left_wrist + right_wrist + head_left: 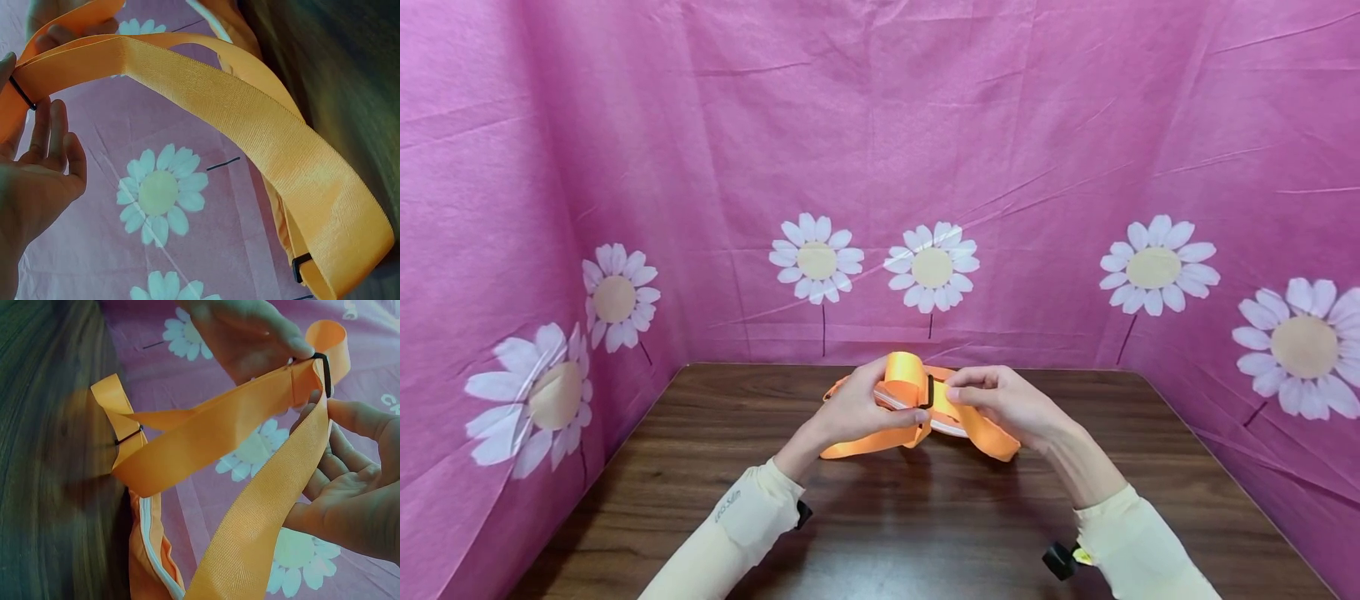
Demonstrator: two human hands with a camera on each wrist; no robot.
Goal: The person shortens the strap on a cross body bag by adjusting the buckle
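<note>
pink backdrop (880,125); hands (850,408) hold strap (904,368); sleeve lettering (727,505) unclear

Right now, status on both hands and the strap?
Left hand holds black buckle. Right hand pinches orange strap beside it. Strap loops through buckle. Nothing seen in the way.

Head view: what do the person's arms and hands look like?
Left sleeve and right sleeve are cream; dark lettering marks the left. A small black device sits at each cuff, yellow piece beside the right one. Left hand and right hand are ungloved.
</note>
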